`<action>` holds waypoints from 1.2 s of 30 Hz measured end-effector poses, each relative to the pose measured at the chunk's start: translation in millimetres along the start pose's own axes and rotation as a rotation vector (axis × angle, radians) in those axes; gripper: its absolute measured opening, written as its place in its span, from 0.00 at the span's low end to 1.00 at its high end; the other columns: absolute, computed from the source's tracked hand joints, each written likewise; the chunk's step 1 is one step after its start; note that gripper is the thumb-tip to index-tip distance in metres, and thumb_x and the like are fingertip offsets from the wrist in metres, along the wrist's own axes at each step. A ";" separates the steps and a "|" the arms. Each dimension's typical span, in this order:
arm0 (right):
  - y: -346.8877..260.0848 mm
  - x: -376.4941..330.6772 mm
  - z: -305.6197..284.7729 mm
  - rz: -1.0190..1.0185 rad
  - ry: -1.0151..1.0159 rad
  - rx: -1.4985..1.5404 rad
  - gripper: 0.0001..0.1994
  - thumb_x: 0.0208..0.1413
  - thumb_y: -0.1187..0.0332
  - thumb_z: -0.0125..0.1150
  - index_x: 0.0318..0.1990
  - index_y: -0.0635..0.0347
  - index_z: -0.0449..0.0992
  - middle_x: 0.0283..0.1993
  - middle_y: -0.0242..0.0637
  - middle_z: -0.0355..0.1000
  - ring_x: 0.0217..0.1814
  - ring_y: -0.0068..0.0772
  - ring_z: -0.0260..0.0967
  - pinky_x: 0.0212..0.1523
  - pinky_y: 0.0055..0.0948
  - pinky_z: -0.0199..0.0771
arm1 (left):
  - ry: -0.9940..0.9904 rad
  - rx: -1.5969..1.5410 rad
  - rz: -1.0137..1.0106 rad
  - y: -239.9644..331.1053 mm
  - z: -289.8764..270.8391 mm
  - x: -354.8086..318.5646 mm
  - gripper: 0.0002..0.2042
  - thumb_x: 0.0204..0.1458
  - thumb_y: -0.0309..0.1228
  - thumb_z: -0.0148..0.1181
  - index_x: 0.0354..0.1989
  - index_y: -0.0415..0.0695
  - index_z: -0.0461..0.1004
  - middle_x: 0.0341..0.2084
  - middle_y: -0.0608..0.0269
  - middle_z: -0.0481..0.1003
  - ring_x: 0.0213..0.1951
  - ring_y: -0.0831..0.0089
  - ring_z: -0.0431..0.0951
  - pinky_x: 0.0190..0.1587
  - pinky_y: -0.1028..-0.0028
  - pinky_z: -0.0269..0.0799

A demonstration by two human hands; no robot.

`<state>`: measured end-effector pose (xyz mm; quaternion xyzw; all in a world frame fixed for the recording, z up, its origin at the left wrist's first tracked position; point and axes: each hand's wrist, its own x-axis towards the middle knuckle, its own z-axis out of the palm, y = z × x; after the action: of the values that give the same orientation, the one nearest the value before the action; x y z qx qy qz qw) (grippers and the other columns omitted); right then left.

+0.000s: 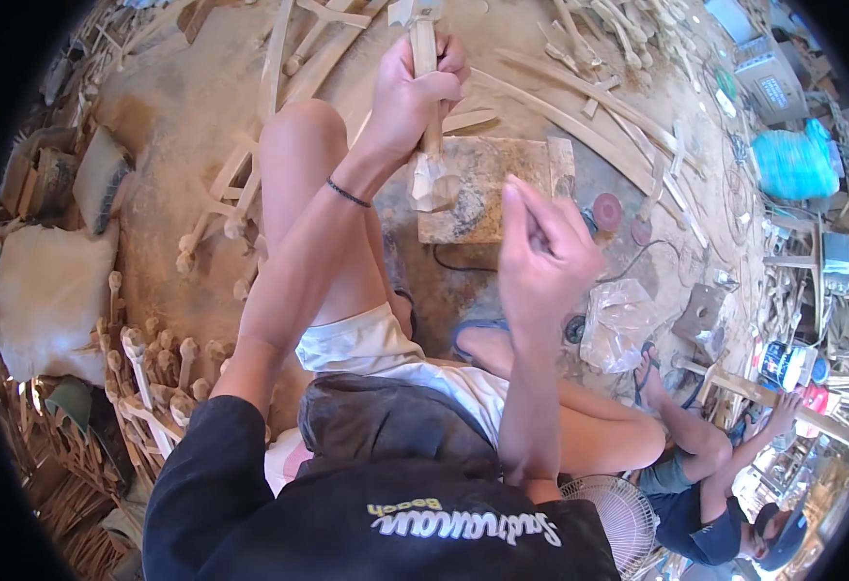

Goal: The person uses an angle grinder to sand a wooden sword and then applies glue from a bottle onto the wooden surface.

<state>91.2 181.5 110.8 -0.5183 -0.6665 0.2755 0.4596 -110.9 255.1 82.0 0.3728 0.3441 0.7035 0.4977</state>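
Observation:
My left hand (419, 87) is wrapped round the shaft of a carved wooden piece (425, 53), held upright in the picture ahead of me. Its far end is blocky; the faceted near end (433, 184) overlaps the left part of a low wooden work block (531, 160). That block has a dark-stained top. To the right of the piece and apart from it, my right hand (550, 247) hangs near the block's front right corner. Its fingers are pressed together in a pinch, and whatever they hold, if anything, is too small or hidden to see.
Dark red discs (606, 211) and a clear plastic bag (618, 324) lie right of the block. Long timber strips (579, 121) cross the ground beyond. Several carved wooden pieces (187, 363) stand at left. Another person (705, 523) sits at lower right beside a fan (610, 513).

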 end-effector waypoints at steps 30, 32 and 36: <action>5.7 -7.1 34.4 -0.580 -0.040 -0.193 0.23 0.55 0.69 0.76 0.59 0.59 0.82 0.50 0.38 0.78 0.49 0.42 0.75 0.49 0.41 0.75 | 0.298 -0.015 0.005 -25.1 -17.5 1.9 0.15 0.41 0.15 0.54 0.35 0.47 0.64 0.26 0.69 0.67 0.23 0.79 0.69 0.22 0.78 0.66; -12.5 4.4 36.8 -0.666 -0.173 -0.368 0.24 0.55 0.69 0.75 0.60 0.59 0.79 0.55 0.41 0.77 0.55 0.44 0.75 0.56 0.44 0.72 | 0.294 -0.027 0.032 -25.8 -15.8 3.3 0.15 0.41 0.15 0.54 0.35 0.47 0.64 0.26 0.69 0.67 0.22 0.79 0.68 0.22 0.78 0.66; 4.7 -7.6 53.4 -0.658 -0.197 -0.403 0.27 0.56 0.69 0.75 0.64 0.62 0.76 0.60 0.42 0.76 0.62 0.45 0.73 0.60 0.46 0.70 | 0.306 -0.007 0.036 -36.4 -21.0 9.2 0.15 0.40 0.14 0.54 0.35 0.47 0.64 0.26 0.69 0.67 0.22 0.79 0.68 0.22 0.78 0.66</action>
<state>45.6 181.6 81.6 -0.3279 -0.8786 0.0256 0.3463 -115.0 271.2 42.4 0.2654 0.4068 0.7622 0.4279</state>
